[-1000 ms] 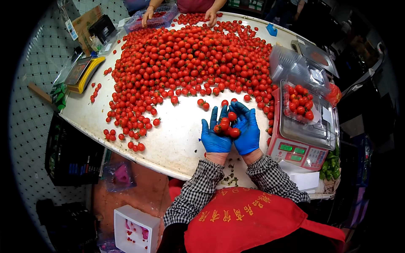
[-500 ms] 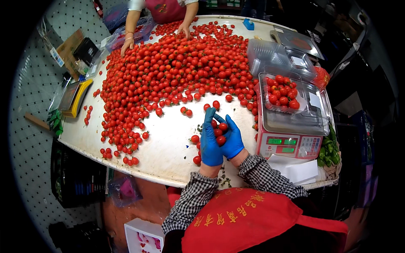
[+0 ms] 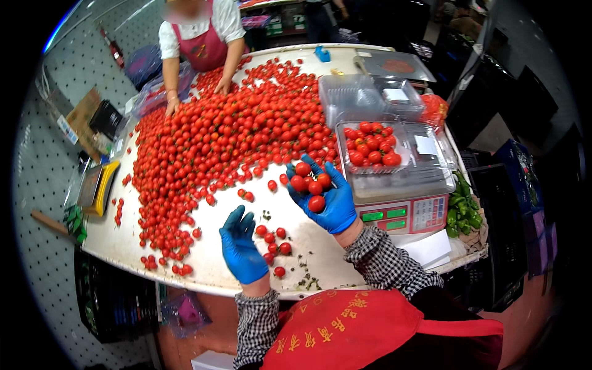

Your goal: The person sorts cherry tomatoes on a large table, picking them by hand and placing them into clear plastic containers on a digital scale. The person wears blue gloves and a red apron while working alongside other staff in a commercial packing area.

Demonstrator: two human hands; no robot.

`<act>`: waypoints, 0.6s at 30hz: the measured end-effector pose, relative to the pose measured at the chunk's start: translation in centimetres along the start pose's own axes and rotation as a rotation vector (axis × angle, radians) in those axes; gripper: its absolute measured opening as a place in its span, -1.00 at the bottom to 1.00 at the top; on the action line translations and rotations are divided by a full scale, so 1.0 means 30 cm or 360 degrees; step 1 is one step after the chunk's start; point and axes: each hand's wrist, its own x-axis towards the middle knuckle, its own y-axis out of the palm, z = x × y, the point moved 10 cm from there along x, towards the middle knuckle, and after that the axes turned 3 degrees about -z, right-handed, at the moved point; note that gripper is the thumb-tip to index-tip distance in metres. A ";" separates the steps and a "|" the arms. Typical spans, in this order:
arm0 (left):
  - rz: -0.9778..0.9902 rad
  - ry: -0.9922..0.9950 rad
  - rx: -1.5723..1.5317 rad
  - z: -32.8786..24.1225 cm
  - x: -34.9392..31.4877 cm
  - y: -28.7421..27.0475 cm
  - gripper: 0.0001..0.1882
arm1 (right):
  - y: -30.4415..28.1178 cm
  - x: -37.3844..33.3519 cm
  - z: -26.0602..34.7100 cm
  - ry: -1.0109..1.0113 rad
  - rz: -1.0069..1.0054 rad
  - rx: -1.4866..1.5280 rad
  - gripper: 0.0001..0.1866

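Note:
Several cherry tomatoes point(image 3: 316, 203) rest in the palm of my blue-gloved right hand point(image 3: 338, 208). That hand is cupped around them, just left of a clear plastic box point(image 3: 425, 166) that stands on a weighing scale point(image 3: 431, 211). More tomatoes point(image 3: 373, 143) lie in the box. My left hand point(image 3: 242, 250), also in a blue glove, hovers over the white table point(image 3: 213, 262) with fingers apart and nothing in it. A few loose tomatoes point(image 3: 285, 248) and green stem bits point(image 3: 307, 282) lie between my hands. Beyond them spreads a big heap of cherry tomatoes point(image 3: 228, 135).
Another person point(image 3: 203, 43) in a pink apron reaches into the heap's far side. Stacked clear boxes point(image 3: 351, 98) stand behind the scale. Green peppers point(image 3: 464, 206) lie right of it, white paper point(image 3: 425, 248) in front. A yellow-edged device point(image 3: 102, 188) sits at the left edge.
My hands have come apart: the left moved left and is empty, the right moved up toward the box holding the tomatoes. The view has shifted, showing more of the other person.

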 end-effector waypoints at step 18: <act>-0.0239 -0.0197 0.0223 0.089 -0.055 -0.374 -0.56 | 0.159 -0.056 0.830 -0.0659 0.0172 -0.0458 -0.43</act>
